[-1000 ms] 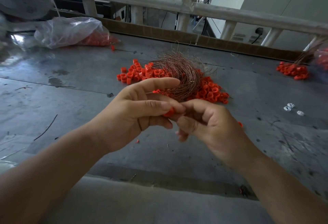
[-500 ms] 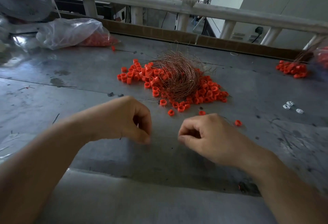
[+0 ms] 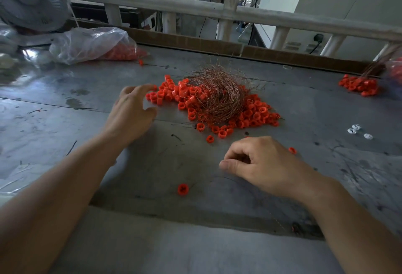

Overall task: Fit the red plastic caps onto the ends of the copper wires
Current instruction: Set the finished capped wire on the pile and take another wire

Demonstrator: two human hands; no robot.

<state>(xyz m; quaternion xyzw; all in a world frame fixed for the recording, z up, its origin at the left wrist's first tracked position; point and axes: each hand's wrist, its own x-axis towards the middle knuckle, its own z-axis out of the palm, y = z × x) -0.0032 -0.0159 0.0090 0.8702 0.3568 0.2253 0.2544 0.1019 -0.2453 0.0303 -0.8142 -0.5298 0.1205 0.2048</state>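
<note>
A tangled nest of copper wires [image 3: 217, 95] lies mid-table on a spread pile of red plastic caps [image 3: 250, 115]. My left hand [image 3: 132, 108] hovers at the pile's left edge with its fingers spread, the fingertips beside the outermost caps and holding nothing. My right hand [image 3: 261, 163] rests nearer to me, fingers curled and thumb against the forefinger, with nothing visible in it. A single red cap [image 3: 182, 189] lies on the table between my forearms. A thin wire [image 3: 256, 197] curves along the table under my right wrist.
The grey metal table [image 3: 65, 134] carries a clear bag of red caps [image 3: 93, 43] and a fan [image 3: 30, 0] at the far left. A second heap of caps [image 3: 359, 84] lies far right, with white caps [image 3: 356, 131] nearer. A railing [image 3: 217, 10] runs behind.
My hands came apart from pinching a cap together. The left hand opened and reached forward to the pile's left edge. A single cap now lies on the table near me.
</note>
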